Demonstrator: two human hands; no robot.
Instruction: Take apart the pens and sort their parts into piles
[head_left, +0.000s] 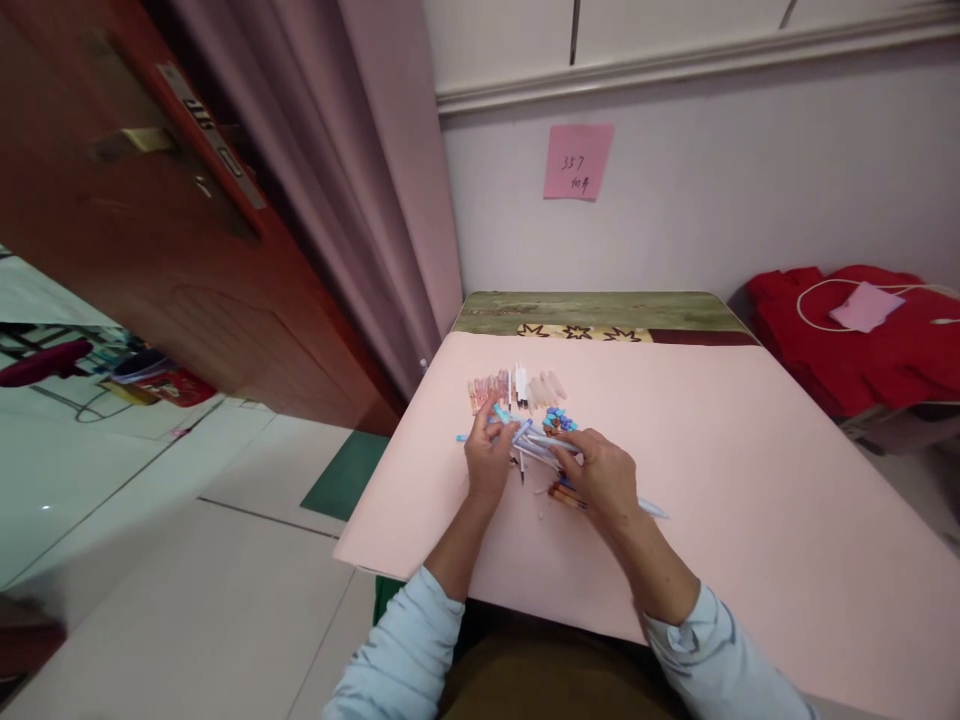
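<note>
On the pink table cover point(750, 480) lies a small heap of pen parts: clear barrels point(525, 385), pinkish barrels point(486, 388) and small blue caps point(559, 421). My left hand point(487, 462) pinches a light blue pen piece at its fingertips. My right hand point(600, 475) is closed round a bundle of pale blue pens point(544, 443) that runs between both hands; one pen end point(651, 509) pokes out past the wrist. A few brown-orange pieces point(564, 495) lie under my right hand.
A pink sticky note point(577, 161) hangs on the wall behind the table. Red cloth with a white cord point(862, 335) lies to the right. A curtain point(360, 190) and a dark red door point(135, 200) stand to the left, above tiled floor.
</note>
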